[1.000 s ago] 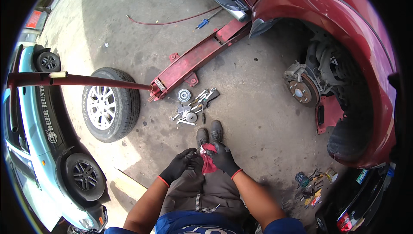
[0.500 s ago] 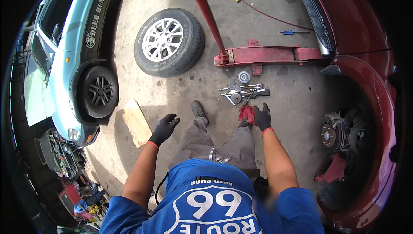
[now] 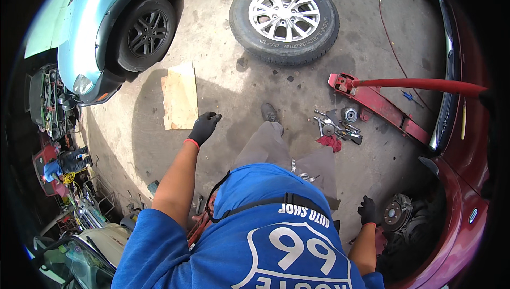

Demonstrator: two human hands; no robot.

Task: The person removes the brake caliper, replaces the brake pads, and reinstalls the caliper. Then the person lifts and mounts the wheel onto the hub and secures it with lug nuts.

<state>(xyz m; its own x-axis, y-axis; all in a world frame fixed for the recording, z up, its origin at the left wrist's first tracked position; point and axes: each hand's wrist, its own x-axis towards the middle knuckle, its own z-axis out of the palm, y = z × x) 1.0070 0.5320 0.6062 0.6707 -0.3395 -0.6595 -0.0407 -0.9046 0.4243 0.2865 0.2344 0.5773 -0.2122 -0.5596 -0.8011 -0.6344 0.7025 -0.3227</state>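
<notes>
My left hand (image 3: 205,127), in a black glove with a red cuff, is held out over the concrete beside a flat piece of cardboard (image 3: 180,98). Nothing is in it, and its fingers are loosely bent and apart. My right hand (image 3: 367,210), gloved alike, hangs low at my right side, just left of the exposed brake disc (image 3: 393,212) in the red car's wheel arch. Its fingers are slightly bent and look empty. Ahead of my right leg lie a red rag (image 3: 330,143), several metal tools (image 3: 342,128) and a round metal part (image 3: 349,114).
A red floor jack (image 3: 385,109) reaches under the red car (image 3: 467,145), its long handle (image 3: 419,83) slanting right. A removed wheel (image 3: 284,20) lies flat ahead. At left stands a light blue vehicle (image 3: 87,39); clutter (image 3: 69,177) fills the lower left.
My view and body have turned, so the wheel, jack and tools sit elsewhere in it. My right hand has moved from beside the red rag back toward the brake disc.
</notes>
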